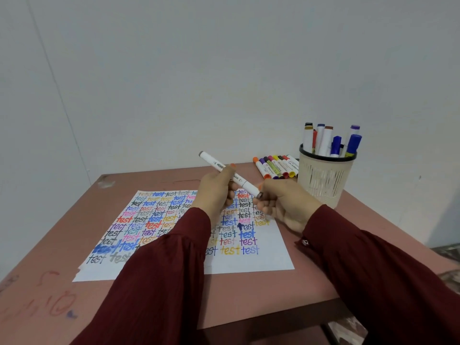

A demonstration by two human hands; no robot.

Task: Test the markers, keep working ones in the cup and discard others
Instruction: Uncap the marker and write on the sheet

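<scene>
Gripped round its middle by the left hand (216,192), a white marker (213,162) is held tilted above the table, its upper grey end pointing up and to the left. Its lower grey end is pinched between the thumb and curled fingers of the right hand (286,205). Both arms are covered by dark red sleeves (159,282).

Beneath the hands, a white sheet (263,261) filled with the word "test" in many colours is laid on a reddish-brown table (249,300), which is scribbled with red near its front left corner. Toward the far right corner a pale ribbed cup (323,181) with a black rim is stood, with capped markers (323,140) upright in it. Just to its left, a row of markers (275,167) is laid flat. A plain pale wall (224,70) is seen behind.
</scene>
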